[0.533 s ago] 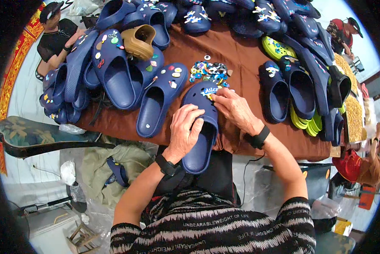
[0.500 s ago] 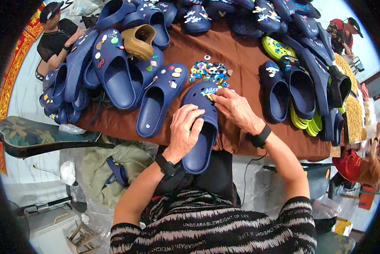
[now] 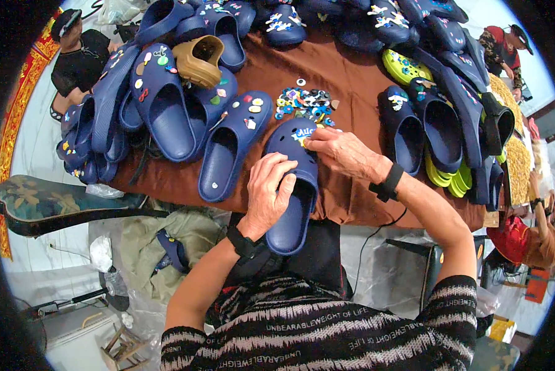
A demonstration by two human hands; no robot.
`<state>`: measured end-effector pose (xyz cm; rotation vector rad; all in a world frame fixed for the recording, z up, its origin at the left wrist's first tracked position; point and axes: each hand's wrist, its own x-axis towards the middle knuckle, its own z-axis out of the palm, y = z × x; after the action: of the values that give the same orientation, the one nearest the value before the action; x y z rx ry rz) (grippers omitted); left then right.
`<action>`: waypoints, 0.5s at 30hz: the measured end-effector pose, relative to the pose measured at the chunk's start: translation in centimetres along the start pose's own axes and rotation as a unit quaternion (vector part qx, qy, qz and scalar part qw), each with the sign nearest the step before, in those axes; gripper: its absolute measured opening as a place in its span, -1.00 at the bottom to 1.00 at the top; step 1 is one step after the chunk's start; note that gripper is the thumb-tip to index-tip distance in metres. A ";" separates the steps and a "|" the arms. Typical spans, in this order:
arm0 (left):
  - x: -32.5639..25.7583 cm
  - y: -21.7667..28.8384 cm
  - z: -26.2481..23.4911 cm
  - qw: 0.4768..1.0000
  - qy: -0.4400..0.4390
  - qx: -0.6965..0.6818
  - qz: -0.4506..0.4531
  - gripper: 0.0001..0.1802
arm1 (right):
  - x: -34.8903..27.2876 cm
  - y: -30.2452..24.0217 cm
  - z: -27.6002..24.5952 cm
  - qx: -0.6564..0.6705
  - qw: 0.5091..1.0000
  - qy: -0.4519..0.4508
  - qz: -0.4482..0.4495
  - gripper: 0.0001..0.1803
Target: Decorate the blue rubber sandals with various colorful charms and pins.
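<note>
A navy blue clog (image 3: pixel 290 232) lies toe-away at the table's front edge, its heel hanging over my lap. My left hand (image 3: pixel 268 195) is closed round the left side of its upper, near the opening. On the clog's toe sits a blue-and-white lettered shoe charm (image 3: pixel 303 133) with a yellow part. My right hand (image 3: pixel 345 153) pinches at that charm's lower right, fingertips bunched and partly covering it. Just beyond the toe lies a heap of small loose charms (image 3: pixel 302 102) in blue, white, black and yellow.
A decorated navy clog (image 3: pixel 219 173) lies left of mine, beside a stack of others and a brown clog (image 3: pixel 200 59). More navy clogs (image 3: pixel 407 145) and lime ones (image 3: pixel 407 67) crowd the right. Brown cloth (image 3: pixel 351 191) covers the table. Other people work at both sides.
My right elbow has swung outward to the right, and the right hand has turned over the charm, covering more of it. My left hand and the clog have barely moved.
</note>
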<state>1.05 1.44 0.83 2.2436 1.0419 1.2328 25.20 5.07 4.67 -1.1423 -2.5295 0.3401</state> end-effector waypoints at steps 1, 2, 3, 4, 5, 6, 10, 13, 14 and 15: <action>0.0 0.0 0.0 1.000 0.001 0.000 0.001 -0.65 | 0.0 0.0 0.0 0.011 1.000 0.009 0.000 -0.65; 0.0 0.0 0.1 1.000 0.001 -0.004 0.002 -0.64 | -0.1 0.2 0.1 0.010 1.000 0.010 0.000 -0.65; -0.1 0.0 0.0 1.000 0.000 -0.009 0.003 -0.64 | -0.1 0.4 0.3 0.061 0.997 0.038 0.013 -0.68; 0.0 0.1 0.0 1.000 0.001 -0.009 0.003 -0.64 | -0.2 0.5 0.4 0.112 0.991 0.066 0.027 -0.70; 0.0 0.1 -0.1 1.000 0.001 -0.008 0.001 -0.63 | -0.3 0.5 0.7 0.111 0.991 0.067 0.027 -0.70; 0.1 0.1 -0.1 1.000 0.002 -0.008 -0.001 -0.63 | -0.1 0.2 0.9 0.158 0.979 0.087 0.093 -0.72; 0.0 0.2 -0.1 1.000 0.004 -0.011 0.000 -0.63 | 0.0 0.1 2.2 0.129 0.978 0.103 0.128 -0.73; 0.0 0.4 -0.1 1.000 -0.006 -0.012 -0.013 -0.63 | -0.2 -0.5 2.2 0.061 0.987 0.091 0.118 -0.70; 0.0 0.4 -0.1 1.000 -0.007 -0.003 -0.012 -0.64 | -0.4 -0.7 1.9 0.061 0.989 0.078 0.110 -0.68; 0.1 0.5 0.0 1.000 -0.009 0.003 -0.008 -0.64 | -0.5 -0.9 1.5 0.060 0.991 0.067 0.104 -0.67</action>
<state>1.24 1.20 1.17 2.2427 1.0575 1.2011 24.30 3.99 3.53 -1.3366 -2.2493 0.4465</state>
